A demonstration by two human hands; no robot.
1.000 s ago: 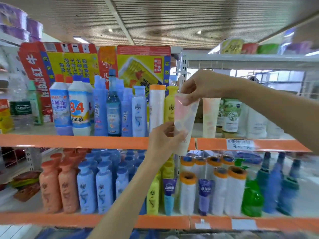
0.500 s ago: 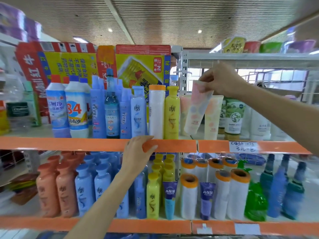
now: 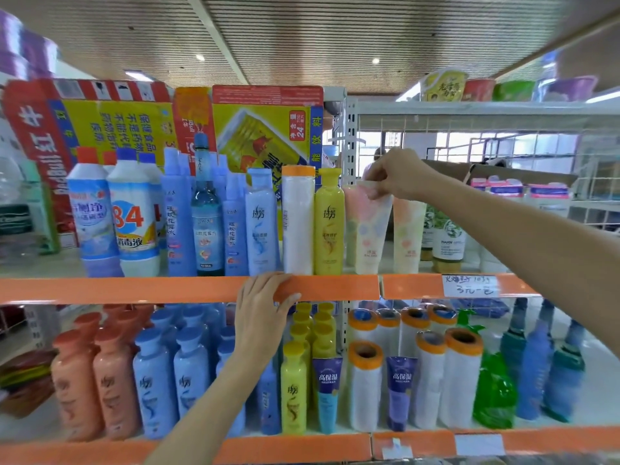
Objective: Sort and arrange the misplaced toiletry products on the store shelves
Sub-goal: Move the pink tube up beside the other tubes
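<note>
On the upper orange-edged shelf (image 3: 188, 289), left to right: white cleaner bottles (image 3: 134, 226), blue bottles (image 3: 235, 226), a white roll (image 3: 298, 223), a yellow shampoo bottle (image 3: 329, 226). Left hand (image 3: 260, 317) rests on the shelf's front edge, fingers relaxed and flat, holding nothing. Just right of the yellow bottle, the right hand (image 3: 401, 174) pinches the top seam of a pastel tube (image 3: 370, 229), which stands cap-down on the shelf beside a matching tube (image 3: 407, 233).

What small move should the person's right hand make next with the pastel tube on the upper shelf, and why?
Probably let go. The right hand pinches the top of the pastel tube, which already appears to stand on the upper shelf beside a matching tube. The left hand only rests on the shelf edge.
</note>
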